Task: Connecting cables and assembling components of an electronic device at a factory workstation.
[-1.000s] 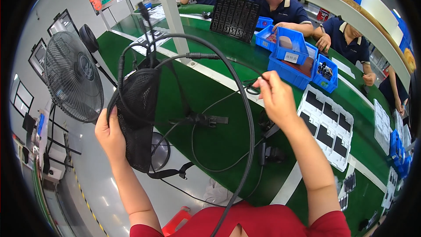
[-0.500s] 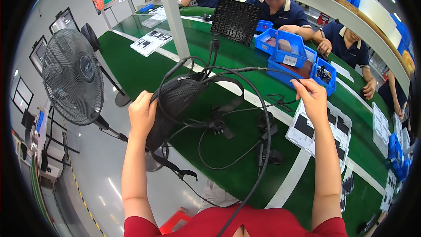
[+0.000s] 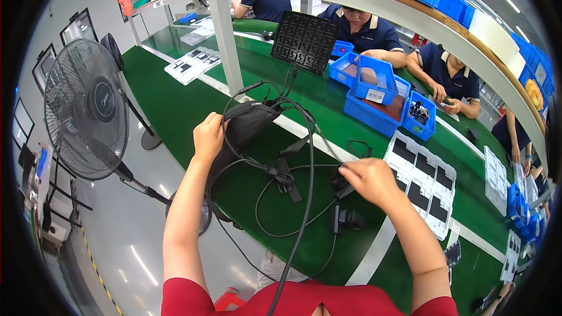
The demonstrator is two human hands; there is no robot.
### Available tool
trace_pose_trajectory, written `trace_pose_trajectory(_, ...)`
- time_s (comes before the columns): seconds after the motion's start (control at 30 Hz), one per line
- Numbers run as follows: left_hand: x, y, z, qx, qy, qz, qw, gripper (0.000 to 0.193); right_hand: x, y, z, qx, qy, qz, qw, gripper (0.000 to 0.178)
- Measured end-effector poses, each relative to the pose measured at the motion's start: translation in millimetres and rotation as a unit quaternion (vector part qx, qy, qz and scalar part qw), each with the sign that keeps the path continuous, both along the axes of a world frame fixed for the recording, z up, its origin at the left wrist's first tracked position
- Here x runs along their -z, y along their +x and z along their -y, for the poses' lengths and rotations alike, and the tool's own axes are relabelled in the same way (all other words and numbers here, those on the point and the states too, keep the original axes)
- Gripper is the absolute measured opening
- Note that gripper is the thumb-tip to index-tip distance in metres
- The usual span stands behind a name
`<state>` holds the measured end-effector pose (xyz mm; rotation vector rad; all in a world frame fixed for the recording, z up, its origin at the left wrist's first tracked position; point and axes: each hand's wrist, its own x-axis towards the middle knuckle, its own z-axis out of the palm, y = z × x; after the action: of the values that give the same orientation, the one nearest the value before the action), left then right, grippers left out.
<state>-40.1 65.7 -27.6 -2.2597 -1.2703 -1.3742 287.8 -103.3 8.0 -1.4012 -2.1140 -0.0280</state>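
A black mesh bag stands on the green tabletop, with several black cables coming out of its top. My left hand is closed on the bag's upper left edge. My right hand is closed around a thin black cable that runs down from the bag's top, its fingertips just above a small black device. Between my arms a thicker black cable hangs in a loop down toward my chest. Black straps with a buckle lie beside the bag, and another black device rests nearer me.
A white tray with black pieces lies to the right. Beyond it are stacked blue bins. A white shelf post rises behind the bag, near a black grid panel. Co-workers sit across the table; a fan stands left.
My right hand has come down and to the left with the cable, from beside the blue bins to near the black device. My left hand, on the bag, appears slightly further right.
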Motion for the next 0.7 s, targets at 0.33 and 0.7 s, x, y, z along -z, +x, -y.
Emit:
trace_pose_trajectory(0.33,15,14,-3,-0.002,-0.041,0.017,0.999,0.026,17,-52,23,-0.142,0.010,0.095,0.985,0.026)
trace_pose_trajectory(0.7,4,15,21,0.005,-0.142,0.005,0.990,0.023,14,-42,39,-0.124,-0.158,-0.013,0.980,0.048)
